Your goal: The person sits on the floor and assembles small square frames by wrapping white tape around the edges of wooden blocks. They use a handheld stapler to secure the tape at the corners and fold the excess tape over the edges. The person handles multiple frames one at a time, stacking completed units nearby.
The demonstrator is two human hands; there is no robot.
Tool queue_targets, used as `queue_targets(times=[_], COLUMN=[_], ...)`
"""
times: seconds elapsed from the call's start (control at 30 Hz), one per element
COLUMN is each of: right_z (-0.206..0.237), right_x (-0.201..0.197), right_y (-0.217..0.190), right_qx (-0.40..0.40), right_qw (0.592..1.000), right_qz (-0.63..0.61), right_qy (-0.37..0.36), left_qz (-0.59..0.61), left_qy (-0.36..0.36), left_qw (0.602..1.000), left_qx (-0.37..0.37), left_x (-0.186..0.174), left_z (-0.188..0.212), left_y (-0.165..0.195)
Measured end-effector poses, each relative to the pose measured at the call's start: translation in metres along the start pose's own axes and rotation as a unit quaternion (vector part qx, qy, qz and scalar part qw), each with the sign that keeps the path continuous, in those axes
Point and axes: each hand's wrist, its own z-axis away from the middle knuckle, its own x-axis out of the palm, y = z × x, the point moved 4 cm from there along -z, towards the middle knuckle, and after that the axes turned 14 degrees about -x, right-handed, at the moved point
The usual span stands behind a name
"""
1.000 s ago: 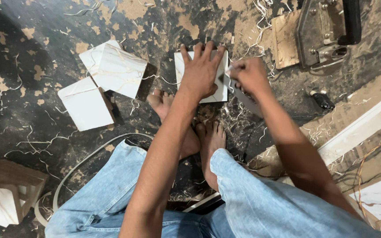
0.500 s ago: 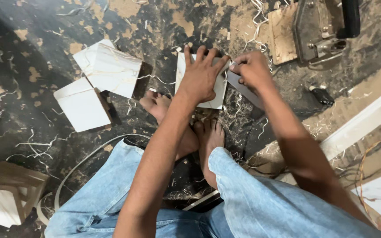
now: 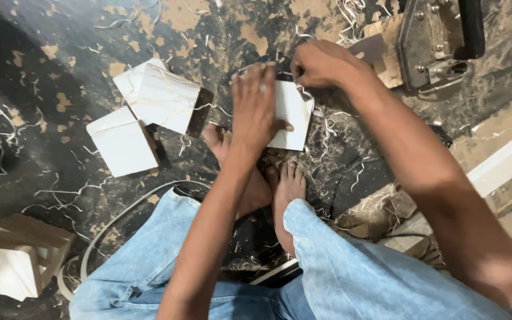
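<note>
On the floor, just past the bare feet point(image 3: 271, 178), a white panel point(image 3: 291, 115) lies flat, and the left hand point(image 3: 256, 106) presses down on it with the palm spread and the fingers straight, gripping nothing. The right hand point(image 3: 321, 64) is curled shut at the panel's far corner; what it holds, if anything, cannot be told from here. Half a second ago that hand sat at the panel's right edge with a dark strip under it, and the panel showed more to the right; now the hand has moved up to the top corner (the camera has tilted too), so the work seems to have passed along the edge. Two more white pieces point(image 3: 149, 112) lie to the left, touching each other. The floor point(image 3: 60, 71) is dark, worn in tan patches and strewn with pale shavings. A metal tool point(image 3: 440, 41) stands beyond the right hand.
</note>
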Motion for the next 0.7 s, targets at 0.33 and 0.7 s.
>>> queue_targets(times=[0.33, 0.7], right_z=[0.022, -0.015], right_x=[0.015, -0.009], right_y=[-0.017, -0.054], right_qx=[-0.020, -0.072], right_qw=[0.992, 0.954], right_qz=[-0.014, -0.160], right_qy=[0.126, 0.244], left_qz=[0.264, 0.530], left_qy=[-0.041, -0.042], left_qw=[0.955, 0.836], left_qx=[-0.133, -0.138], left_x=[0.021, 0.014], left_z=[0.009, 0.004], left_y=[-0.047, -0.063])
